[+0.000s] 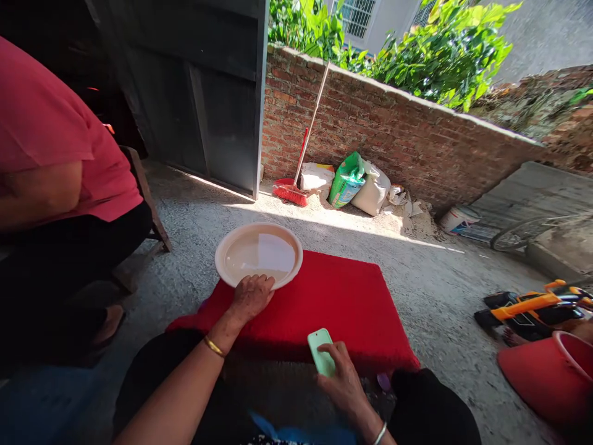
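A pale pink basin (pixel 221 250) holding clear water stands at the far left part of a red cloth-covered low table (pixel 343 296). My left hand (pixel 252 298), with a gold bangle at the wrist, has its fingers curled over the basin's near rim. In my right hand (pixel 341 371) is a flat, mint-green rounded rectangle (pixel 320 346) with a small dark hole near its far end. Thumb and fingers grip its lower part, above the table's near edge. The underside of the green piece is hidden, so its exact kind is unclear.
A person in a red shirt (pixel 69 136) sits close on the left. A dark metal door (pixel 222 111) stands behind. Along the brick wall (pixel 393 130) are a broom (pixel 296 194) and sacks (pixel 345 179). At right are a red bucket (pixel 532 377) and an orange-black ride-on toy (pixel 532 309).
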`<act>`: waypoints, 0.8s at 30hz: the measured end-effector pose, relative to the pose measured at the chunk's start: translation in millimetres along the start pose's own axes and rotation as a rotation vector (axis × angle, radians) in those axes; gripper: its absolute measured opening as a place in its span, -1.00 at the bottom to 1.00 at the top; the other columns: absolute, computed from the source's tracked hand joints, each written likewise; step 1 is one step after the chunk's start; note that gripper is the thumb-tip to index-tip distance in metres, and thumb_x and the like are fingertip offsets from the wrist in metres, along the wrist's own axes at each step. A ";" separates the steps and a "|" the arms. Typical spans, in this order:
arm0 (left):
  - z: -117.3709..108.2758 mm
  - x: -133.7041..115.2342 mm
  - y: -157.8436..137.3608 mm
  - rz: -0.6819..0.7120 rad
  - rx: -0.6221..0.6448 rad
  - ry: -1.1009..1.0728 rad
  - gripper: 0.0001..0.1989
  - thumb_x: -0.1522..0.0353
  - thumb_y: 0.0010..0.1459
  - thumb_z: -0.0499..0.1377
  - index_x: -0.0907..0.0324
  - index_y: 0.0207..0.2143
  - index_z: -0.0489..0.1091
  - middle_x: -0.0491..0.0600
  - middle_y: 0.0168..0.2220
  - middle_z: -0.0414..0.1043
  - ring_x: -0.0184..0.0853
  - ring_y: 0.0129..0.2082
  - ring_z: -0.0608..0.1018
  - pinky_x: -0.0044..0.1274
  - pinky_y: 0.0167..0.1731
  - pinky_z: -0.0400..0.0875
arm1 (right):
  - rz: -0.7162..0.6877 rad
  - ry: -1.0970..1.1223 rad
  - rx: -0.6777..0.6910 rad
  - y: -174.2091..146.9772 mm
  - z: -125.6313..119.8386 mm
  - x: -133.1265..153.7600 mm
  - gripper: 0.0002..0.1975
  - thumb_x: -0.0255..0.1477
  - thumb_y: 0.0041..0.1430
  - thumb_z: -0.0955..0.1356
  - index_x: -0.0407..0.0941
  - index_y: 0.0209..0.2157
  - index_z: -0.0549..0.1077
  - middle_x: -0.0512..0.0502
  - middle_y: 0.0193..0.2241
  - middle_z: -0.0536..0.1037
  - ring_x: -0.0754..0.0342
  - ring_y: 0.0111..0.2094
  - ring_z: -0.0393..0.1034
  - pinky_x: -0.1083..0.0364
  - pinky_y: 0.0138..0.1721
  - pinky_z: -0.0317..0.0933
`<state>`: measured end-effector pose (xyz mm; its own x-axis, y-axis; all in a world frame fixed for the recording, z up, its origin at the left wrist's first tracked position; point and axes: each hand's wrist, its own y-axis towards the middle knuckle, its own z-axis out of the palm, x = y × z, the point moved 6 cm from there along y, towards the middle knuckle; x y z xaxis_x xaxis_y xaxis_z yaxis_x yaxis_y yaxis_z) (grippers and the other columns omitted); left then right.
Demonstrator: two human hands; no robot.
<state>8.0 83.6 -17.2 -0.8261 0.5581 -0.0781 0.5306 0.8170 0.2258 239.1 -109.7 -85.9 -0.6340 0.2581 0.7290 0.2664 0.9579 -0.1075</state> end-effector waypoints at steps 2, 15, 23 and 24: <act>-0.9 -0.1 -0.2 0.005 -0.005 0.009 -0.82 0.39 0.24 0.11 0.16 -0.19 0.51 0.08 -0.28 0.55 -0.10 -0.21 0.58 -0.35 -0.23 0.34 | -0.092 0.062 0.140 -5.5 19.4 22.1 -0.55 -0.47 -0.25 0.37 0.03 -0.20 0.54 0.01 -0.22 0.43 0.04 -0.19 0.40 0.12 -0.17 0.25; 0.4 0.4 0.4 0.000 0.004 0.016 -0.81 0.39 0.23 0.10 0.16 -0.20 0.51 0.10 -0.28 0.56 -0.09 -0.21 0.59 -0.34 -0.22 0.35 | 0.416 -0.141 -0.654 -13.3 -174.9 -141.2 -0.30 0.11 -0.35 0.35 -0.09 -0.23 0.52 -0.12 -0.37 0.39 -0.21 -0.24 0.35 -0.16 -0.16 0.28; -6.8 0.4 -1.4 -0.031 0.016 -0.001 -0.79 0.39 0.22 0.09 0.13 -0.18 0.52 0.11 -0.28 0.57 -0.08 -0.20 0.59 -0.36 -0.22 0.34 | 0.515 0.034 -0.816 -27.5 -187.1 -170.9 -0.04 0.11 -0.43 0.48 -0.10 0.03 0.37 -0.20 -0.11 0.44 -0.21 -0.10 0.37 -0.17 -0.05 0.30; -7.3 0.5 -1.2 -0.033 0.015 -0.010 -0.78 0.39 0.21 0.09 0.13 -0.18 0.52 0.11 -0.28 0.57 -0.08 -0.20 0.59 -0.36 -0.21 0.34 | 0.523 0.108 -0.860 -30.8 -184.3 -176.6 -0.02 0.12 -0.42 0.49 -0.09 0.05 0.34 -0.17 -0.13 0.45 -0.17 -0.16 0.39 -0.14 -0.11 0.34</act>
<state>5.6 81.8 -10.4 -0.8414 0.5320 -0.0948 0.5057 0.8371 0.2087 476.7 -208.1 -86.7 -0.2304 0.5656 0.7918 0.9515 0.3014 0.0616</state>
